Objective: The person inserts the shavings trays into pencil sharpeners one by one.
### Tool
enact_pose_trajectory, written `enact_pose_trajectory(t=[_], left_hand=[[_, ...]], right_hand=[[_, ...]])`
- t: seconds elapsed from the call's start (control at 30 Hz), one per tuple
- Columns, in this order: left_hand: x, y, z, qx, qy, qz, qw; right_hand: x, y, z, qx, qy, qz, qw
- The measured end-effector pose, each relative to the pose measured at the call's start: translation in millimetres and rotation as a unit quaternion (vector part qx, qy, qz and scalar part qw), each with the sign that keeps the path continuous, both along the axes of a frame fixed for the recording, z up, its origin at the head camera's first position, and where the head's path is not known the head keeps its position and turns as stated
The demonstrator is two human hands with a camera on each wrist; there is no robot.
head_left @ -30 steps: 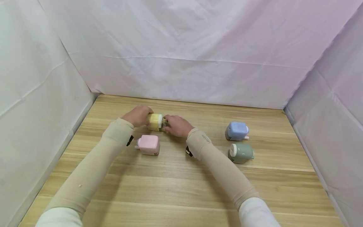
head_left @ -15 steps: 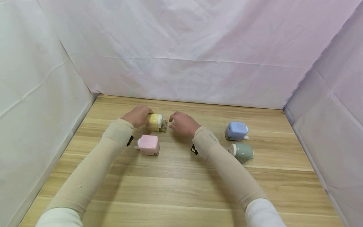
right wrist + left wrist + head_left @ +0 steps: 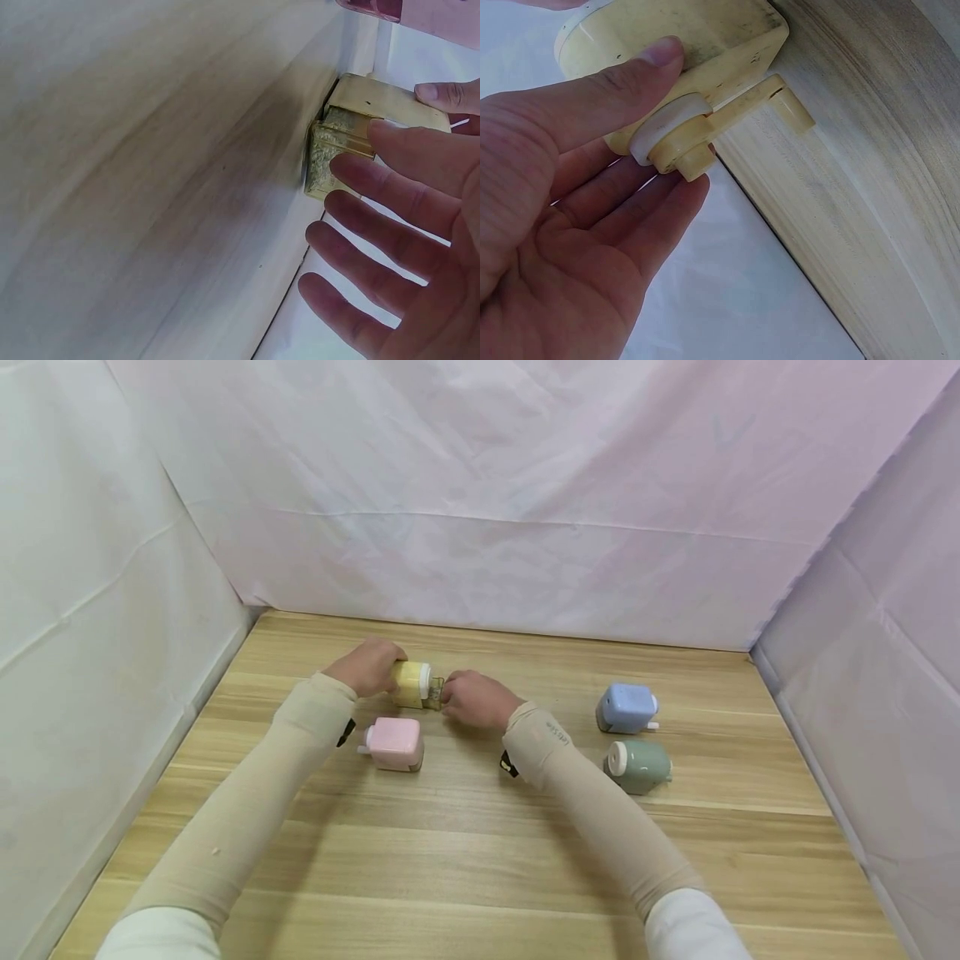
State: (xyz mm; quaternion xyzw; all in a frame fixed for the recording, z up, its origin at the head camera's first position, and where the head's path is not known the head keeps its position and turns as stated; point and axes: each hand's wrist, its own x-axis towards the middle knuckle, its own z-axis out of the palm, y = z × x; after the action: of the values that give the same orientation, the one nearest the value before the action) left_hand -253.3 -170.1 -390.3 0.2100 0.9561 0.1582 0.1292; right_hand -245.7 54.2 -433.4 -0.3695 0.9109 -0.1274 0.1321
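A yellow hand-crank pencil sharpener [image 3: 409, 684] lies on the table at centre-left, its white end to the right. My left hand [image 3: 366, 667] grips it. In the left wrist view the thumb lies along its body, beside the crank handle [image 3: 742, 112]. A clear shavings drawer [image 3: 328, 161] protrudes from the sharpener's other end, with shavings inside. My right hand [image 3: 478, 699] is at that drawer. In the right wrist view the thumb and index fingertip overlap the drawer while the other fingers extend loosely; whether they pinch it is unclear.
A pink sharpener [image 3: 395, 743] stands just in front of the left hand. To the right are a blue sharpener [image 3: 628, 707] and a green sharpener [image 3: 639, 767]. White cloth [image 3: 480, 568] walls border the wooden table [image 3: 420, 860] at the back and sides.
My right hand was at the drawer, drew back to the right, and has come back to the drawer's end. My left hand keeps its grip on the yellow sharpener.
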Motion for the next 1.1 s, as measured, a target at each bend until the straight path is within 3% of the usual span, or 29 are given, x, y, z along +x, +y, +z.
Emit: enact_pose_trajectory(t=[1.1], left_hand=[[0.8, -5.9, 0.6, 0.012, 0.010, -0.009, 0.9998]], right_hand=[[4.1, -9.0, -0.5, 0.000, 0.026, 0.009, 1.000]])
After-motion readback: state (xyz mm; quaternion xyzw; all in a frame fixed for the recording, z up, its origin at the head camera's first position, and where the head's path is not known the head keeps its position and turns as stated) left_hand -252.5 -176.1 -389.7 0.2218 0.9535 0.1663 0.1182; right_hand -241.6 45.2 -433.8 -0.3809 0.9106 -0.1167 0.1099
